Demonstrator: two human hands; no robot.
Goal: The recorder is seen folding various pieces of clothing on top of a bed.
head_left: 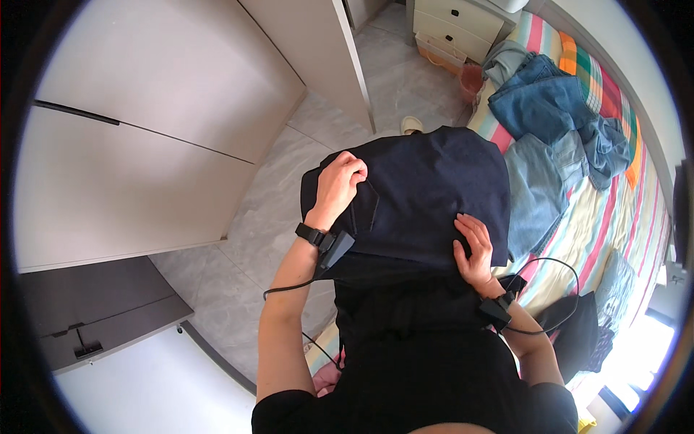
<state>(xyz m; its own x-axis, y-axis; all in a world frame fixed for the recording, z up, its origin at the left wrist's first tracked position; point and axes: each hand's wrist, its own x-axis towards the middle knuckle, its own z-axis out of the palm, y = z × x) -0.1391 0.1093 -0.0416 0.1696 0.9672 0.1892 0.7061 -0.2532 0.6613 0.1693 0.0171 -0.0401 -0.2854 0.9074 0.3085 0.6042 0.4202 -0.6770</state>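
A dark navy garment (434, 188) with a stitched patch pocket (366, 206) is spread over my lap, and its exact kind is hard to make out. Beside the pocket, near the cloth's left edge, my left hand (338, 184) is closed with its fingers curled on the fabric. My right hand (473, 249) lies on the lower right part of the cloth, fingers stretched out and thumb apart. Each wrist carries a black strap with a small dark device and a cable.
Blue jeans (542, 101) and lighter denim (538, 184) lie on the striped bed (600, 217) to the right. Grey cabinet doors (137, 181) stand at left. A pink bin (471, 81) and a drawer unit (459, 25) are at the far end. Dark clothing (575, 329) rests at lower right.
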